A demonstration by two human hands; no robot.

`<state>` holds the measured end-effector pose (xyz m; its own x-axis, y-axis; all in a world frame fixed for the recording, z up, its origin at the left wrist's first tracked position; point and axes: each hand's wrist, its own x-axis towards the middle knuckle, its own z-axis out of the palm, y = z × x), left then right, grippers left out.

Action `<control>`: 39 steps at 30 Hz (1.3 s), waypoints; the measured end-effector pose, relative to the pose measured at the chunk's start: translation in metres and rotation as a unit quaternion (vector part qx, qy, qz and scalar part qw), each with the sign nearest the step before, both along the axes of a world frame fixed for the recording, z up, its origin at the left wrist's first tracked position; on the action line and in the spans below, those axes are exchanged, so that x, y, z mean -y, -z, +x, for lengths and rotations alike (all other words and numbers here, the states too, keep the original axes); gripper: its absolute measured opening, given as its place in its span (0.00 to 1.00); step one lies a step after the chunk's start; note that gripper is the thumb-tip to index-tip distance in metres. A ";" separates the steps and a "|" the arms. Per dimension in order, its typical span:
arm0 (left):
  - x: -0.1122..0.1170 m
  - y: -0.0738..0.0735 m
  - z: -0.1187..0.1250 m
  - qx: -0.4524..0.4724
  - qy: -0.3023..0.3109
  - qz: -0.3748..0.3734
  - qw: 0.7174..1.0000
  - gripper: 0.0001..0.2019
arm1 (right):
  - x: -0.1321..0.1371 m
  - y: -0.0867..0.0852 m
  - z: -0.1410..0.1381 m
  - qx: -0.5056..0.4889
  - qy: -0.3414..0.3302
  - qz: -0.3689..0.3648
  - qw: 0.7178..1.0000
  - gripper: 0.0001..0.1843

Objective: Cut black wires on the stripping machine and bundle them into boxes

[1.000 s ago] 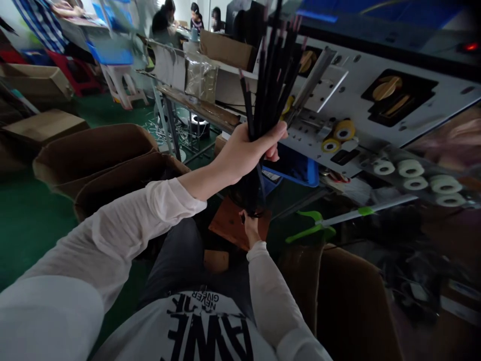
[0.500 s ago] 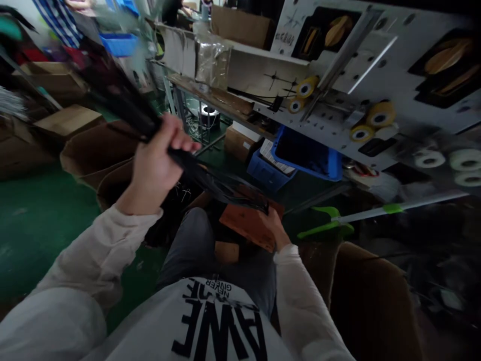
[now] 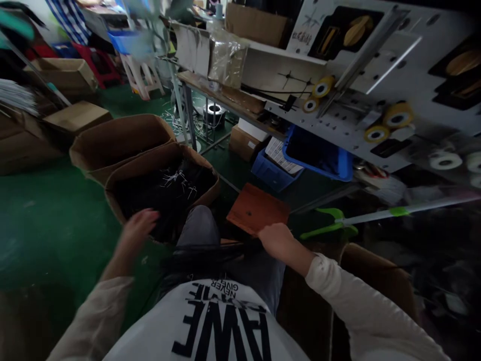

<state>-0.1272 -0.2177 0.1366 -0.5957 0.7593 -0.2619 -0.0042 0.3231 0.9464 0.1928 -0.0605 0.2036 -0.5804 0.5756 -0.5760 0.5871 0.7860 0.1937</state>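
Across my lap lies a bundle of long black strands (image 3: 214,254), dark and blurred; whether they are cables cannot be made out. My right hand (image 3: 277,241) is closed around its right end, in front of an orange-brown board (image 3: 257,208). My left hand (image 3: 139,230), smeared by motion, is off the bundle with its fingers stretched out and nothing seen in them. It is beside the near edge of an open cardboard box (image 3: 112,193) with black material and thin white ties (image 3: 180,180) inside.
Another open cardboard box (image 3: 120,133) stands behind the first. Blue bins (image 3: 276,173) sit under the workbench (image 3: 210,93). To the right are a machine panel with yellow rollers (image 3: 398,115), a pole with a green forked end (image 3: 340,223) and a cardboard box (image 3: 376,271).
The black bundle, held up between both hands before, now lies lower across my lap. My left hand has let go and moved down and left; my right hand keeps its end.
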 end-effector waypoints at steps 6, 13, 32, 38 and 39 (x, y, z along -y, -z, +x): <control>-0.094 0.019 0.158 0.063 0.415 0.120 0.899 0.23 | 0.007 -0.006 -0.030 -0.008 0.000 0.017 1.000 0.10; -0.117 0.023 0.196 0.057 0.435 0.108 0.892 0.10 | -0.012 -0.025 -0.020 -0.114 0.023 0.041 0.992 0.08; -0.100 0.000 0.157 0.421 0.442 -0.011 0.792 0.16 | -0.019 0.010 -0.007 -0.657 0.156 -0.106 0.730 0.32; -0.100 0.002 0.172 0.348 0.420 -0.013 0.838 0.17 | -0.019 0.010 -0.002 -0.659 0.131 -0.101 0.734 0.32; -0.100 0.002 0.176 0.325 0.408 -0.012 0.853 0.18 | -0.018 0.012 -0.002 -0.661 0.148 -0.087 0.731 0.34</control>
<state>0.0491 -0.1178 0.1343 0.4064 0.8414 -0.3561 -0.2907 0.4886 0.8227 0.1905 -0.0424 0.1912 -0.5610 0.7733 0.2954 0.3210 0.5321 -0.7834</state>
